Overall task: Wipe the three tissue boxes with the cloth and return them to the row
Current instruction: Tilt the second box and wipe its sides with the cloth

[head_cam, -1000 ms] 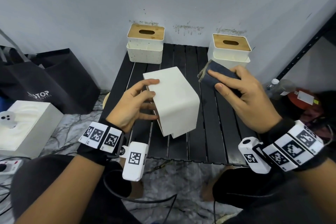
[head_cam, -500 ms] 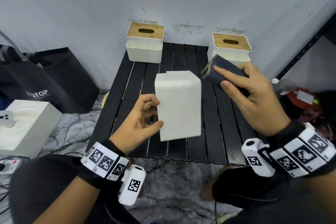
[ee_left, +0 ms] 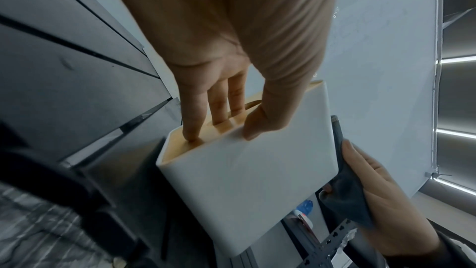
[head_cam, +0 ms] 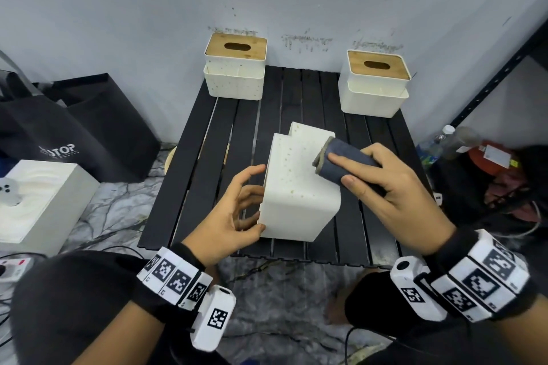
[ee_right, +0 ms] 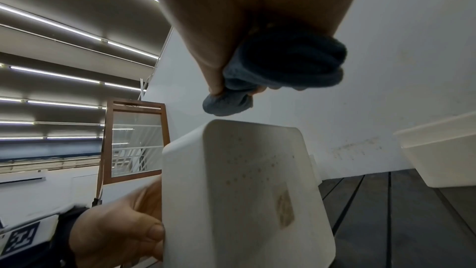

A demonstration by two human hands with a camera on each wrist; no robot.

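Observation:
A white tissue box [head_cam: 296, 187] is tipped on its side over the middle of the black slatted table [head_cam: 207, 139], with a speckled, stained face up. My left hand [head_cam: 258, 198] grips it from the left, fingers on the wooden lid [ee_left: 195, 146] and thumb on the white wall [ee_left: 244, 180]. My right hand [head_cam: 341, 170] holds a folded dark blue cloth [head_cam: 341, 163] at the box's far right edge; in the right wrist view the cloth [ee_right: 278, 68] hangs just above the speckled face [ee_right: 244, 191]. Two more wood-lidded boxes stand by the wall, one at back left [head_cam: 235, 68], one at back right [head_cam: 375, 83].
A gap lies between the two back boxes. A black bag [head_cam: 74, 127] and a white carton [head_cam: 38, 201] sit on the floor to the left. On the right are a black metal rack [head_cam: 489, 83], a bottle [head_cam: 441, 139] and clutter. Cables cross the marble floor.
The left hand has turned the box so its speckled face is up and has shifted its grip. The right hand has brought the cloth down and left onto the box's edge.

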